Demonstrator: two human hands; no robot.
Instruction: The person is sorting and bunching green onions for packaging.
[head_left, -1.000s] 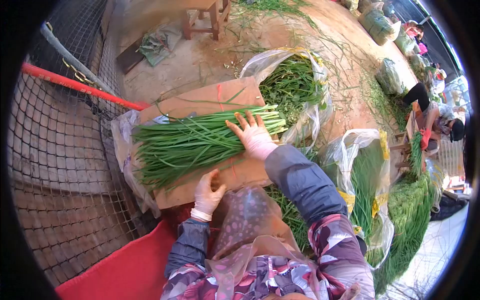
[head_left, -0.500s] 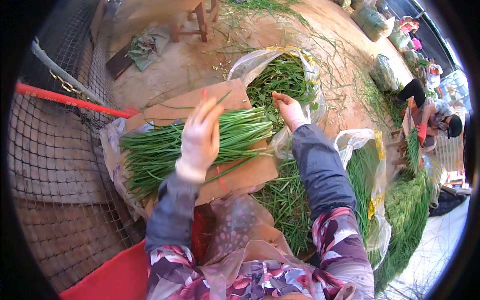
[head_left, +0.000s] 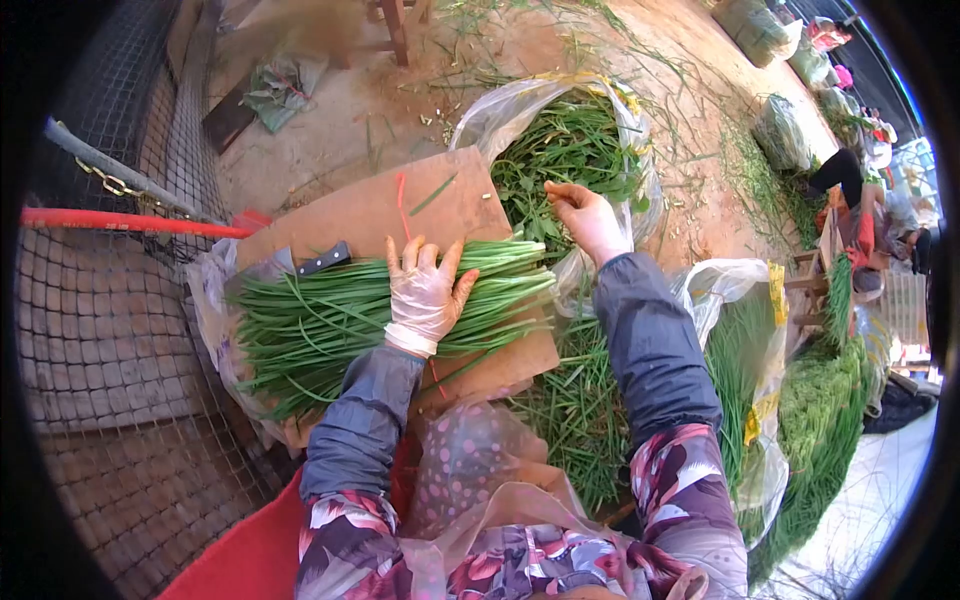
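A thick bundle of green chives [head_left: 320, 325] lies across a brown board [head_left: 350, 225], its pale stem ends facing right. My left hand [head_left: 428, 292], in a thin whitish glove, rests on top of the bundle with its fingers spread. A red tie [head_left: 403, 205] runs beneath the chives and shows on both sides. Against the bundle's far edge is a knife's black handle [head_left: 325, 258]; its blade is hidden. My right hand [head_left: 585, 218] hovers right of the stem ends, thumb and fingertips pinched together. Whatever they may hold is too small to make out.
Beyond my right hand stands an open plastic bag [head_left: 635, 120] of green trimmings [head_left: 565, 150]. More chives [head_left: 735, 350] fill a bag by my right arm, with piled chives [head_left: 810, 430] farther right. Wire netting [head_left: 110, 330] and a red bar [head_left: 130, 222] border the left. Another person [head_left: 865, 235] sits far right.
My left hand has come down from above the chives and now lies on them. The knife handle has come into sight. My right hand stays pinched in nearly the same place.
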